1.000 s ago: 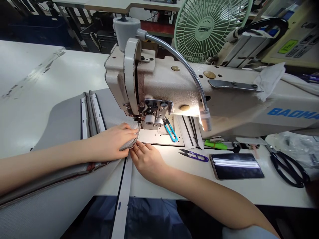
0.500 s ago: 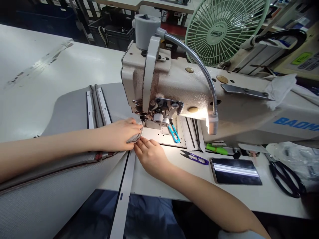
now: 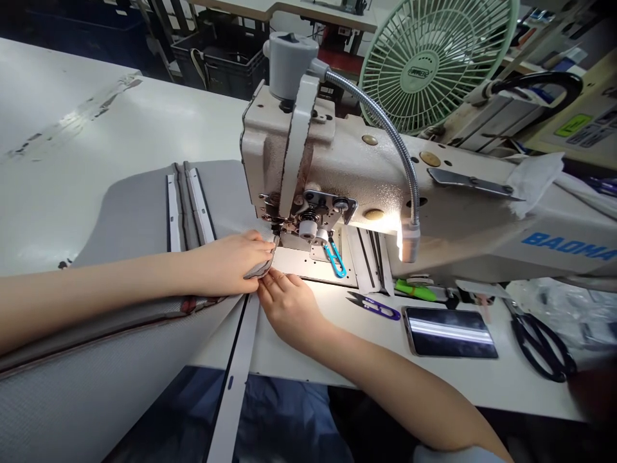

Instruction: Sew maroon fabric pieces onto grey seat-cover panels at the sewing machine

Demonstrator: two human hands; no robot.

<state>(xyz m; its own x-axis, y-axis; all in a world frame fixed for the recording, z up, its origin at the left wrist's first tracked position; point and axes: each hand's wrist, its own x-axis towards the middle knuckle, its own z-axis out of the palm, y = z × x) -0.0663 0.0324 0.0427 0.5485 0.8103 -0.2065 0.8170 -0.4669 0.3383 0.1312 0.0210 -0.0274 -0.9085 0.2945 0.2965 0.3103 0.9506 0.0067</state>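
Head view: The grey fabric (image 3: pixel 120 370) lies on the white surface (image 3: pixel 284 360) at the left of the sewing machine (image 3: pixel 337 154), with its worked corner at the needle area and its lower part extending past the near edge of the surface. The left hand (image 3: pixel 236 260) is spread palm down on the fabric, fingers extended beside the needle area, thumb set apart below; the fabric corner shows between thumb and fingers. The right hand (image 3: pixel 289 305) has its fingers drawn together at the near edge of that corner, just beside the left hand; whether it grips the edge cannot be told. A white strip (image 3: pixel 238 373) with a black border runs from below the hands past the near edge. Two further strips (image 3: pixel 201 206) lie on the fabric beyond the left forearm. Blue snips (image 3: pixel 336 260) rest on the machine bed. To the right of the right hand lie purple snips (image 3: pixel 378 307), a phone (image 3: pixel 450 332) and black-handled scissors (image 3: pixel 542 347). The lamp (image 3: pixel 409 238) is lit.
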